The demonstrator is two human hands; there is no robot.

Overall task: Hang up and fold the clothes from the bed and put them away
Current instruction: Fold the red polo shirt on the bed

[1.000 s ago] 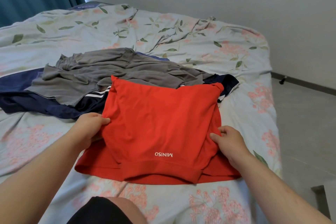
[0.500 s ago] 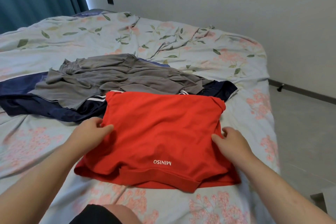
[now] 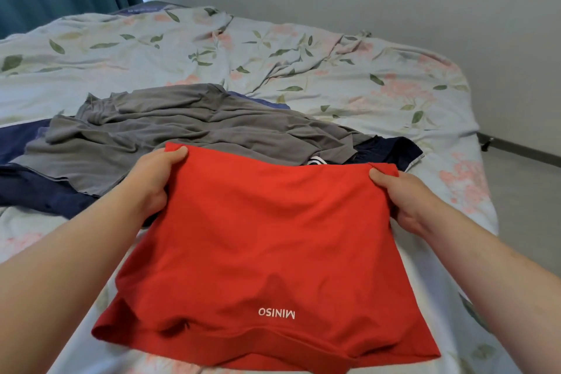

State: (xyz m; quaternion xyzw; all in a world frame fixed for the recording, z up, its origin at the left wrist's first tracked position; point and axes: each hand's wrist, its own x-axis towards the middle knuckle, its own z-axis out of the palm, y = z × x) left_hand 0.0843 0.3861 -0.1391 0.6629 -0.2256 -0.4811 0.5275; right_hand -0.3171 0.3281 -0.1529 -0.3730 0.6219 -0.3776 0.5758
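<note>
Red cotton is the piece in hand: a red T-shirt (image 3: 267, 237), sleeves apparently tucked in so it forms a rough rectangle, lies at the near edge of the bed (image 3: 349, 76) with its MINISO print upside down by the near hem. The left grip (image 3: 154, 179) pinches the far-left corner, thumb on top, and the right grip (image 3: 403, 200) clasps the far-right corner the same way, raising that edge off the covers. I judge this shirt about half folded, with a last fold toward the near hem to come. Behind it a crumpled grey garment (image 3: 182, 130) sprawls over a navy garment (image 3: 36, 188), both unfolded. No hanger or wardrobe shows, so most of the task seems to remain.
</note>
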